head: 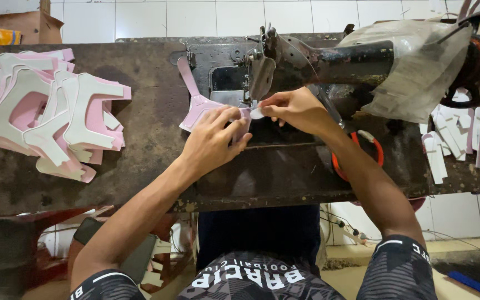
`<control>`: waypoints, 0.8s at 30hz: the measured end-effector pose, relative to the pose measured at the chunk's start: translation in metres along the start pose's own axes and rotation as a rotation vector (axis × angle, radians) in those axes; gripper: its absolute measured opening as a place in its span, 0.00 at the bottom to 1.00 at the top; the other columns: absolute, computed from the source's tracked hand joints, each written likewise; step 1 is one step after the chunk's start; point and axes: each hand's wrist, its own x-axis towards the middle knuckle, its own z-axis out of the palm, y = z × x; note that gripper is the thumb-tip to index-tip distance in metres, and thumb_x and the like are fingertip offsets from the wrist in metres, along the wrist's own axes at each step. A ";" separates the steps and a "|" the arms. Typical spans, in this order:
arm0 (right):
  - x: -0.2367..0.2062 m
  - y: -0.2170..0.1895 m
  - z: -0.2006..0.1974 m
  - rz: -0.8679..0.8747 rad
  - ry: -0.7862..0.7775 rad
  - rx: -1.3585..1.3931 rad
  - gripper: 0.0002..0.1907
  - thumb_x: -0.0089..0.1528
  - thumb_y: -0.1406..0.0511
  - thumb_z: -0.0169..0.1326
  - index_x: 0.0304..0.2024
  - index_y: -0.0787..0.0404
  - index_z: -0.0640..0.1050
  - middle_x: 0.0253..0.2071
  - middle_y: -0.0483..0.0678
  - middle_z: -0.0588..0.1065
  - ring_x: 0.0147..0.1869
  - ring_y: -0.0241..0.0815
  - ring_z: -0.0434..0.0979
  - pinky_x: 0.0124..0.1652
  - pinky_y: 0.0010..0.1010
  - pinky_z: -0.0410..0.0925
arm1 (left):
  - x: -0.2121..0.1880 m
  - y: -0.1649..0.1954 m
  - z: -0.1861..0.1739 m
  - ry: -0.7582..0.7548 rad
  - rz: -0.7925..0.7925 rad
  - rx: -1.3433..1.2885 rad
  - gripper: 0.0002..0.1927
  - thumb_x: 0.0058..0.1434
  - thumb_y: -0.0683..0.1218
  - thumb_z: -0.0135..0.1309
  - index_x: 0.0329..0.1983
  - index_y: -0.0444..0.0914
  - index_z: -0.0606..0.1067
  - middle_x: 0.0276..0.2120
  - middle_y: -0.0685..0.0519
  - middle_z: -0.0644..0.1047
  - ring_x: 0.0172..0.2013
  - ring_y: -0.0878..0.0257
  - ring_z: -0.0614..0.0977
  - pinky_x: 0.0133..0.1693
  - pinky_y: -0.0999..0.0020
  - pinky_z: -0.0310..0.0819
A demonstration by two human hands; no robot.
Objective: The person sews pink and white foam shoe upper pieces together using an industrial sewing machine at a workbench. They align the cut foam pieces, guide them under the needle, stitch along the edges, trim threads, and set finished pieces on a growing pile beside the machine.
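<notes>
Your left hand (213,138) presses flat, grip open, on the pink piece (197,106); your right hand (294,109) pinches a small white tab (256,113) (by the sewing machine (329,58)).

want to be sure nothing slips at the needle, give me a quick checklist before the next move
1. Left hand flat on the pink piece: ok.
2. Right hand pinching the small white strip beside the needle area: ok.
3. Fingertips out from under the needle: cannot tell, the sewing machine head hides it.
4. Strip lined up on the pink piece's edge: cannot tell, fingers cover it.
5. Stack of cut pieces away from the work: ok.
6. Orange-handled scissors partly under the right forearm: not ok.
</notes>
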 end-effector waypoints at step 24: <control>0.004 -0.006 0.021 -0.036 0.066 0.027 0.15 0.60 0.60 0.66 0.39 0.66 0.84 0.30 0.46 0.82 0.28 0.30 0.77 0.24 0.21 0.70 | -0.009 0.005 0.005 -0.027 0.029 0.013 0.11 0.63 0.45 0.62 0.39 0.30 0.77 0.49 0.43 0.78 0.53 0.48 0.79 0.54 0.59 0.75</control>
